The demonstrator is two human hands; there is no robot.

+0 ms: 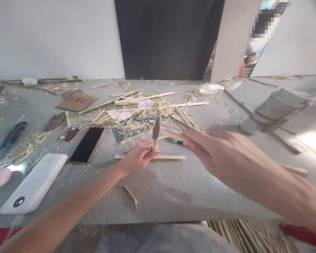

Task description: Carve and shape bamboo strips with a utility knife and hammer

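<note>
Fingertips [156, 152] could be catching a crooked blow — left grip [138, 155] is pinching a pale stick [154, 144], right grip [213, 147] clenching a hammer [156, 129], head at the stick's twelve o'clock.

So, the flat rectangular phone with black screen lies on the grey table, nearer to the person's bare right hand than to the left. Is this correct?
Not the right hand: the head view shows the phone nearer to the left hand. It does lie on the grey table.
</note>
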